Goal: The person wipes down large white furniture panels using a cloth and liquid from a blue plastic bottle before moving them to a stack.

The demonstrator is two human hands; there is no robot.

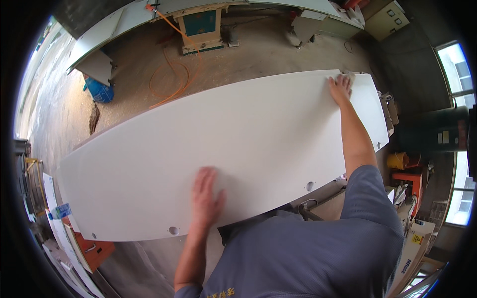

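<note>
sawdust floor (248, 54) under white panel (248, 144); left hand (206, 196), right hand (340, 87) flat, fingers apart

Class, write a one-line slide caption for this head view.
Left hand flat on a long white panel; right hand wipes its far edge.

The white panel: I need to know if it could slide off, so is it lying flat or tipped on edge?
Lying flat. The white panel shows its broad face upward, with the left hand pressed palm-down on it and the right hand at its far edge.
</note>
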